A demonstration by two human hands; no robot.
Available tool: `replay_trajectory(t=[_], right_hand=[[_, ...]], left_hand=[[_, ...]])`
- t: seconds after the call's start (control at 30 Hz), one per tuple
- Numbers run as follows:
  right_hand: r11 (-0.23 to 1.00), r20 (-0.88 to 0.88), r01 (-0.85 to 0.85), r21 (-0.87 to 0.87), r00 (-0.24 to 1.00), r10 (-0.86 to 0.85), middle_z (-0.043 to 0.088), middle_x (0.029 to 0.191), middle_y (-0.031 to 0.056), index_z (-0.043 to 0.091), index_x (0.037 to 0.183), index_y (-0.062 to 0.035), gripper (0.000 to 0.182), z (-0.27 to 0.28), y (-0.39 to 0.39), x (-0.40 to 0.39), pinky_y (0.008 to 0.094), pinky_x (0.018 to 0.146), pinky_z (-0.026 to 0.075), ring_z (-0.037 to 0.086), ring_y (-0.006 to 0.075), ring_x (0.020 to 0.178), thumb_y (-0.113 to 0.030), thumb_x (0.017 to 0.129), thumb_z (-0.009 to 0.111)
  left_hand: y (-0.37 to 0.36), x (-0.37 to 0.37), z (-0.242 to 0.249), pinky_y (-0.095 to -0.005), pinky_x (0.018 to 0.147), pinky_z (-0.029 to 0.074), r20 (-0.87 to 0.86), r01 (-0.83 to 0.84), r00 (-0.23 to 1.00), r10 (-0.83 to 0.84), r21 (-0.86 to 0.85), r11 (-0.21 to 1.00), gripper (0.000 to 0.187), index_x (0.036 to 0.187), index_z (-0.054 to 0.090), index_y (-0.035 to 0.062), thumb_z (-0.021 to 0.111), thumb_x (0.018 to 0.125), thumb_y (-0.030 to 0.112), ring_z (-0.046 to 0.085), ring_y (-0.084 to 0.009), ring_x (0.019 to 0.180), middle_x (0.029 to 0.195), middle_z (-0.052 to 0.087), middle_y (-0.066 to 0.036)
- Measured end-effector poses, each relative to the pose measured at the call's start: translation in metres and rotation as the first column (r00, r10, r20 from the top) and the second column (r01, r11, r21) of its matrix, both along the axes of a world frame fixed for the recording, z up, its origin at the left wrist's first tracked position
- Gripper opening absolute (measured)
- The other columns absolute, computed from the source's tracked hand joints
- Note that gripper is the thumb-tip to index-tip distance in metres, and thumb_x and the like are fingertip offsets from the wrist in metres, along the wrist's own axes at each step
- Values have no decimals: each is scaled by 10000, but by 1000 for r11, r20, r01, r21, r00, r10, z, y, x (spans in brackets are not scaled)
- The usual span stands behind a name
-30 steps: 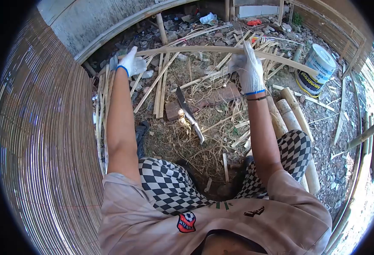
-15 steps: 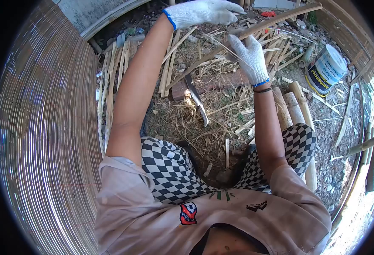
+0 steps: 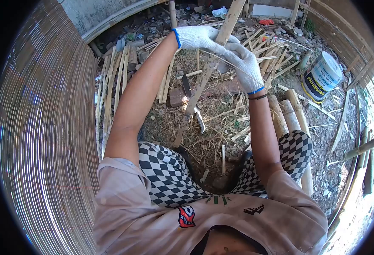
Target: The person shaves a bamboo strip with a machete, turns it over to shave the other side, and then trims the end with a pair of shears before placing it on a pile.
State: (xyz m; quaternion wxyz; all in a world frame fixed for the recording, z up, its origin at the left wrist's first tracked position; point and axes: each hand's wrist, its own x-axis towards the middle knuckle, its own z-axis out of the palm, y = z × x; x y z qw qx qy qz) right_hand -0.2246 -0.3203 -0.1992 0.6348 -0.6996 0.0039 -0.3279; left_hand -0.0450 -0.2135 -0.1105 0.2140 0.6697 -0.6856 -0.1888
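Observation:
A long bamboo strip (image 3: 200, 87) slants from the top of the view down toward my left knee. My left hand (image 3: 199, 39), in a white knit glove with a blue cuff, closes round its upper part. My right hand (image 3: 248, 68), gloved the same way, grips the strip just beside the left one, and the fingers of both partly hide each other. A thin fibre (image 3: 238, 67) runs across the right glove. Behind and below the strip, a knife (image 3: 199, 117) with a dark blade lies across a wooden block (image 3: 178, 97).
Split bamboo strips (image 3: 118, 74) lie on the left and more are heaped at the upper right. Bamboo poles (image 3: 293, 114) rest beside my right leg. A paint bucket (image 3: 321, 78) stands at the right. A slatted bamboo screen (image 3: 51, 140) rises on the left. Shavings litter the ground.
My left hand has come down and right from above, stretched out, onto the strip beside the right hand. The strip has swung from a shallow slant to a steep one, its lower end nearer my knee.

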Motion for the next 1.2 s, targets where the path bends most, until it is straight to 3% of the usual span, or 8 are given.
replay_trajectory(t=[0.13,0.2,0.27,0.4,0.7,0.77,0.9,1.2], right_hand=[[978,-9,-178,106,984,180,684,843,61,645,1169,4,256,-1,-39,-8,319,666,572,679,184,727,-209,1027,623],[648,450,-645,406,758,472,690,894,90,632,1207,-8,298,-43,-78,-7,401,746,583,697,249,828,-253,1046,579],[733,94,-328,597,935,342,710,1018,121,593,1332,-18,489,-110,-118,-4,424,824,581,703,264,915,-398,1023,603],[984,-791,-126,-123,612,-21,685,1206,159,478,1490,-85,796,-169,-128,10,447,869,573,708,293,983,-619,918,627],[976,-672,-204,-73,734,103,685,1258,217,425,1505,16,802,-78,-77,-9,366,811,613,724,294,1029,-528,965,661],[933,-715,-325,-154,688,121,642,1315,259,390,1508,48,876,-72,-77,-6,429,889,598,695,355,1111,-579,953,648],[675,-174,-565,475,691,701,421,1508,343,281,1560,59,1136,-59,-48,-10,593,1036,498,574,480,1262,-811,869,521],[572,153,-645,508,720,676,257,1569,399,116,1593,69,1286,-31,-13,2,628,1050,472,544,491,1292,-924,819,373]], left_hand=[[8,17,8,-393,1099,470,-59,-102,993,101,-7,995,517,1362,647,134,724,932,410,613,-237,1232,1312,675,-83],[25,27,19,-389,1045,503,-72,-139,989,130,-138,981,461,1315,670,123,712,947,396,636,-203,1153,1259,692,-71],[29,65,24,-383,971,538,-54,-171,985,162,-291,941,454,1277,689,113,759,912,374,668,-162,1026,1155,725,-52],[57,84,49,-399,790,589,-486,-300,874,26,-497,814,122,1026,643,48,651,996,166,702,-212,818,911,705,-85],[93,67,99,-247,466,429,-617,-615,783,78,-750,241,145,1059,620,102,679,1000,221,495,-80,536,709,513,29],[97,54,104,-241,440,399,-653,-634,756,51,-709,308,163,1072,620,98,698,987,213,471,-75,508,693,508,37],[89,29,98,-236,399,342,-658,-615,750,67,-656,437,164,1057,636,89,729,963,186,440,-64,460,667,513,38],[39,-20,66,-265,518,470,-356,-416,892,280,-403,815,322,1067,744,31,864,811,184,574,-89,539,773,718,-38]])
